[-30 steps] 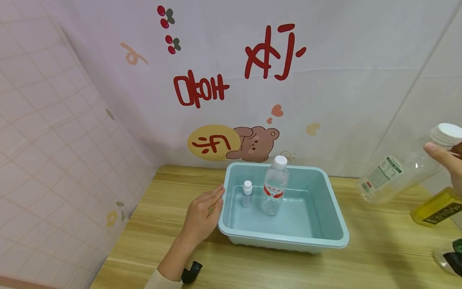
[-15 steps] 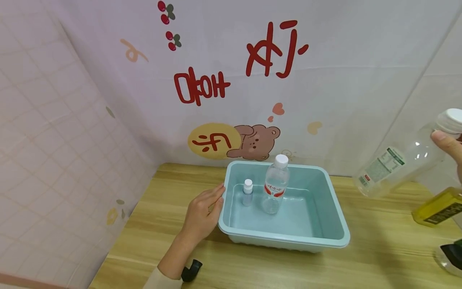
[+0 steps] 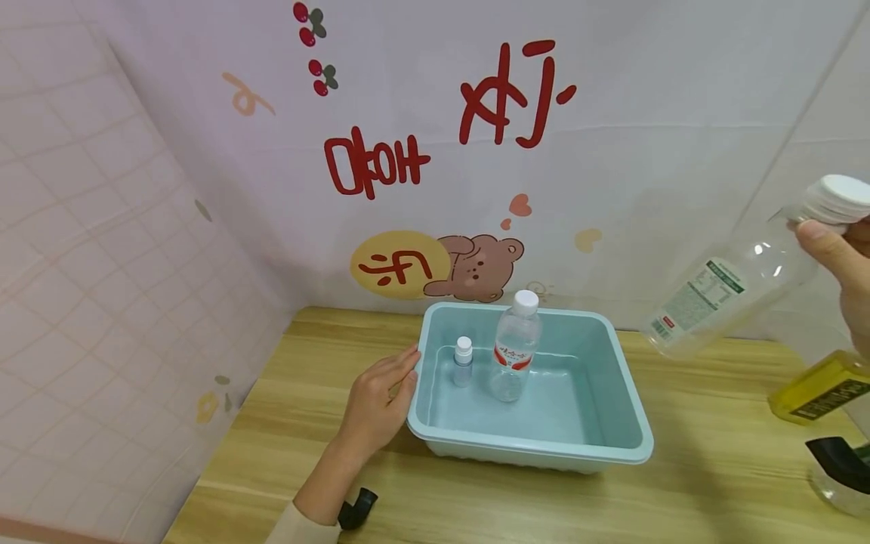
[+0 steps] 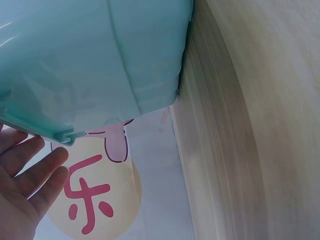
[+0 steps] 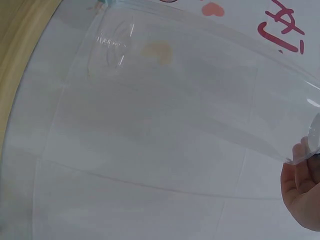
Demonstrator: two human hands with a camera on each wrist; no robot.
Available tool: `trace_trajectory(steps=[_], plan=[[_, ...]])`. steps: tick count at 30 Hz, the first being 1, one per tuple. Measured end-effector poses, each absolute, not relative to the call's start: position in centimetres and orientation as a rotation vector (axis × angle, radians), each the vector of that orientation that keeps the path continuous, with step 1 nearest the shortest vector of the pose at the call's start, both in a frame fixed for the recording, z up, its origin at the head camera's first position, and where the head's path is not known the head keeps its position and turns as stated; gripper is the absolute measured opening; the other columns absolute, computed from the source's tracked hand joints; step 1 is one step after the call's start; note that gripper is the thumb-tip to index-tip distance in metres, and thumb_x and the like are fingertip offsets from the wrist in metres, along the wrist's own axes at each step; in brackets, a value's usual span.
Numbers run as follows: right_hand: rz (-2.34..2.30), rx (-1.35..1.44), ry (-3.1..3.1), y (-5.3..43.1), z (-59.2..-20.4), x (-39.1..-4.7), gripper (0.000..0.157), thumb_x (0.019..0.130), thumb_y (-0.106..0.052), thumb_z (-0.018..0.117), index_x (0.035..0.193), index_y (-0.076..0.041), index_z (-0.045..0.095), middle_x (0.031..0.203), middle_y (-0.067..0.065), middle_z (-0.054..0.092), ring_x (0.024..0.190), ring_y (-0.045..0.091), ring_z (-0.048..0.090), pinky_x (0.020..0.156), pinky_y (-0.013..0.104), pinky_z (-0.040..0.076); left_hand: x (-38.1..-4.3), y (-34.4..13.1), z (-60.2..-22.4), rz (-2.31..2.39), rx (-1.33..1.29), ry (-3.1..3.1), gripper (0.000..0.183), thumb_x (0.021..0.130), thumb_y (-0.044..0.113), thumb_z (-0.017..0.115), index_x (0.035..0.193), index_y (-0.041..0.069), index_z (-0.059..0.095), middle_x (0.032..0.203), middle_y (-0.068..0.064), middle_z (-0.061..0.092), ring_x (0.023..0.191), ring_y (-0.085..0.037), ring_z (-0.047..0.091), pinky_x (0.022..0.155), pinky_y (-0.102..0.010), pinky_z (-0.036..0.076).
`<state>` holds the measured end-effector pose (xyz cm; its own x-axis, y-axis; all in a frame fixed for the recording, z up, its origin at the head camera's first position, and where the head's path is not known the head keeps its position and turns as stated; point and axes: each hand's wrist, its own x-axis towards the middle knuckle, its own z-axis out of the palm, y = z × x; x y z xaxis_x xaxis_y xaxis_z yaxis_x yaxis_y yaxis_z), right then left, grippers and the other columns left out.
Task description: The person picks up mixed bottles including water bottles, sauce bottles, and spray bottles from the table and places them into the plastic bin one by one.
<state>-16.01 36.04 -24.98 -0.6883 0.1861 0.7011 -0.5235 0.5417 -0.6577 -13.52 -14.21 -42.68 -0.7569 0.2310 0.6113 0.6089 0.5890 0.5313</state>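
A large clear plastic bottle (image 3: 741, 279) with a white cap and a green-and-white label hangs tilted in the air, its base toward the tub. Its neck is gripped by my right hand (image 3: 843, 264), partly cut off at the right edge; in the right wrist view curled fingers (image 5: 300, 170) show by the neck. My left hand (image 3: 374, 404) rests against the left rim of a light-blue plastic tub (image 3: 523, 447), and the left wrist view shows its fingers (image 4: 42, 165) fairly straight at the rim. Inside the tub stand a small white-capped bottle (image 3: 463, 363) and a medium clear bottle (image 3: 514, 347) with a red-and-white label.
To the right lie a yellow bottle (image 3: 819, 389) with a dark label and, lower, another clear container (image 3: 839, 487), partly behind a black strap. A patterned cloth wall (image 3: 646, 189) rises behind the wooden table (image 3: 272, 400); another wall stands at left.
My right hand has raised the large bottle and, lately, brought it left toward the tub. The left hand and the tub stay in place.
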Motion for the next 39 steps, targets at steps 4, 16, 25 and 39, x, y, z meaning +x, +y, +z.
trace_trajectory(steps=[4, 16, 25, 39], plan=[[1.211, 0.261, -2.041, 35.0, -24.1, -16.2, 0.045, 0.103, 0.005, 0.056, 0.146, -0.010, 0.057, 0.126, -0.011, 0.065, 0.112, 0.002, 0.061, 0.103, 0.011, 0.044, -13.5, -14.3, -42.7, -1.039, -0.667, -2.336, 0.034, 0.097, 0.006, 0.067, 0.130, -0.001, 0.072, 0.137, -0.011, 0.068, 0.121, -0.030, 0.069, 0.098, -0.050, 0.058], [1.751, 0.565, -1.757, 31.8, -22.8, -16.2, 0.039, 0.098, 0.014, 0.061, 0.136, 0.009, 0.062, 0.122, 0.011, 0.073, 0.108, 0.016, 0.068, 0.097, 0.015, 0.048, -13.5, -14.3, -43.0, -1.027, -0.680, -2.318, 0.034, 0.096, 0.005, 0.067, 0.128, -0.002, 0.073, 0.135, -0.013, 0.069, 0.119, -0.031, 0.070, 0.096, -0.051, 0.059], [1.733, 0.498, -1.872, 30.1, -22.4, -15.6, 0.042, 0.098, 0.009, 0.063, 0.140, 0.004, 0.061, 0.124, 0.006, 0.073, 0.111, 0.015, 0.067, 0.098, 0.012, 0.048, -13.4, -14.2, -42.8, -1.027, -0.669, -2.321, 0.034, 0.096, 0.005, 0.068, 0.129, -0.001, 0.073, 0.136, -0.009, 0.068, 0.119, -0.029, 0.070, 0.096, -0.050, 0.059], [1.850, 0.541, -1.861, 28.0, -23.0, -15.7, 0.038, 0.096, 0.013, 0.065, 0.133, 0.003, 0.067, 0.114, 0.005, 0.077, 0.103, 0.013, 0.070, 0.093, 0.012, 0.051, -13.4, -14.3, -42.8, -1.023, -0.679, -2.320, 0.034, 0.096, 0.006, 0.067, 0.130, 0.000, 0.073, 0.136, -0.012, 0.069, 0.119, -0.030, 0.070, 0.096, -0.051, 0.059]])
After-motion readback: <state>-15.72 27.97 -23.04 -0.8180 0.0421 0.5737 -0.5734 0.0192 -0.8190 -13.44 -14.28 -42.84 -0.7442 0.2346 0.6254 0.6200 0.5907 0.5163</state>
